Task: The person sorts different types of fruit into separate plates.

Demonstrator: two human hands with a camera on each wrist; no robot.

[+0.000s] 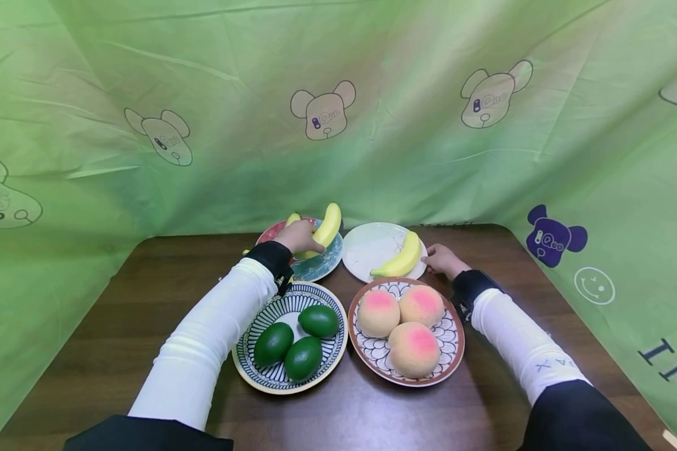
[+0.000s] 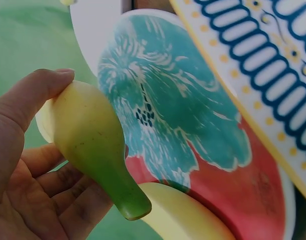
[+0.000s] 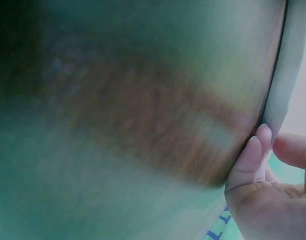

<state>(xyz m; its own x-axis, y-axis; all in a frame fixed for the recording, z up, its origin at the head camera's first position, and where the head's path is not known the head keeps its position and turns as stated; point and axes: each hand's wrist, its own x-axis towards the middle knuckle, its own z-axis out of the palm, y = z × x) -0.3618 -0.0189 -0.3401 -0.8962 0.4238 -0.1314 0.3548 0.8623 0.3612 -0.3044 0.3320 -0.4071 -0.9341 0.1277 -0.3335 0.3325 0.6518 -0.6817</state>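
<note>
Three avocados [image 1: 296, 341] plated, left hand [image 1: 298, 237] holding banana [image 1: 327, 227]

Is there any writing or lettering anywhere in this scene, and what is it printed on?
"I N", large dark letters cut off at the frame edge, on the green cloth at right.
"X" and perhaps "A", small grey letters on the right white sleeve; the remainder is too small to read.
Small marks on the bear faces printed on the cloth: too small to read.
Blue marks on the cloth in the right wrist view: blurred, unreadable.
</note>
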